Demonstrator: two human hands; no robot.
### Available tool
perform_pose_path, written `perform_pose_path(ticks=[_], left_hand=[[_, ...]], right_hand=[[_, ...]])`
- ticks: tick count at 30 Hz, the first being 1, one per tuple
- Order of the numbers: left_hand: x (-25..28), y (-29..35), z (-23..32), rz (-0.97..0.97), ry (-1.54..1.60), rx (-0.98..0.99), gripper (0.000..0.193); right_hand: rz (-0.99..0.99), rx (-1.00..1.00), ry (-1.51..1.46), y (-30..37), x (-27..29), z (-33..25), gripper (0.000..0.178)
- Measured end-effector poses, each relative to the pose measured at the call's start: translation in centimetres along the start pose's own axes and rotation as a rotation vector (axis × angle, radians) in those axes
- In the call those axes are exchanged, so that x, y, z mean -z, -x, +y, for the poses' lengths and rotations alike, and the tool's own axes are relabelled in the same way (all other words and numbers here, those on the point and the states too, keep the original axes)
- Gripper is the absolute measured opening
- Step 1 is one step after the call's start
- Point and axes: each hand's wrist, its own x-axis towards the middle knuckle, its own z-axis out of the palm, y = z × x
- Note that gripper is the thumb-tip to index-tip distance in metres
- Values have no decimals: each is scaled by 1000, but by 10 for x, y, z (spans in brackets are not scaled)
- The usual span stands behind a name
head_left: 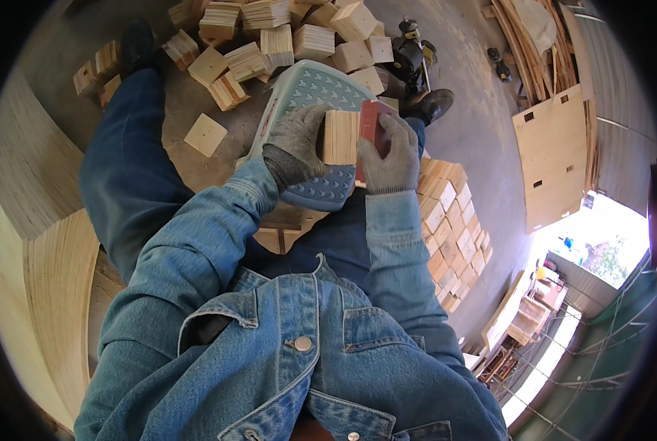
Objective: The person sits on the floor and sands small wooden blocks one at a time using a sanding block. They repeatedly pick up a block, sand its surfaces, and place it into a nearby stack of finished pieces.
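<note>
My left hand [297, 143], in a grey knit glove, grips a layered plywood block [340, 137] from its left side. My right hand [393, 158], gloved the same way, holds a dark red flat piece [369, 131] that looks like sandpaper against the block's right face. Both hands are over a blue-grey plastic stool [325, 82] with a patterned top, between my legs. My right fingers curl over the red piece's outer side, and its far face is hidden.
Loose wooden blocks [277, 45] lie piled beyond the stool, with a single block [205, 135] nearer on the floor. Stacked blocks [453, 228] stand at the right. Large plywood sheets [56, 272] rise at the left. A black and yellow tool [410, 55] lies near my right shoe.
</note>
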Motion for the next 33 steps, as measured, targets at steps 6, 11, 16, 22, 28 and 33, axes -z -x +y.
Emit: perform_pose_path(ticks=[6,11,16,22,28,33], left_hand=[[1,-2,6,-5,20,50,106],[0,1,4,-21,-42,40,106],[7,3,9,-86,-53,41,114],[0,4,3,-23,-73,-30,115],[-5,5,5,30,-105,-36,111],[5,2,9,-108,-43,13,115]], right_hand=[[-73,-74,36,-38,-6,5,60],[-108,-33,124,-25,-6,12,65],[-117,-45,136,17,13,-4,66],[-206,-8,289,73,36,-34,66],[-139,40,286,73,28,-34,61],[-73,87,300,27,8,-27,57]])
